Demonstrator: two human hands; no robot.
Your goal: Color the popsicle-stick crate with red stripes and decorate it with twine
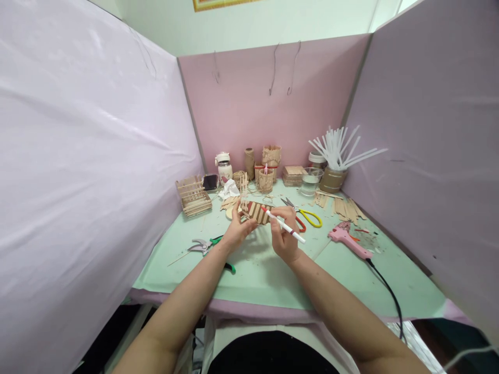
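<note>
My left hand (238,228) grips the left end of a small wooden piece made of craft sticks (257,212), marked with brown and pale stripes. Thin upright sticks rise from its left end. Closed around a white marker (288,229) with a red tip, my right hand (285,234) holds that tip at the striped surface; whether it touches I cannot tell. The piece is held tilted above the table. Scissors (307,215) with red and yellow handles lie just beyond my right hand. Green-handled pruning shears (202,246) lie partly under my left forearm.
A pink glue gun (350,242) lies at right, its black cord running off the front edge. Loose craft sticks (349,209), a water bowl (311,182) and a pot of white sticks (333,179) stand or lie behind it. A stick-built box (195,200) sits at left.
</note>
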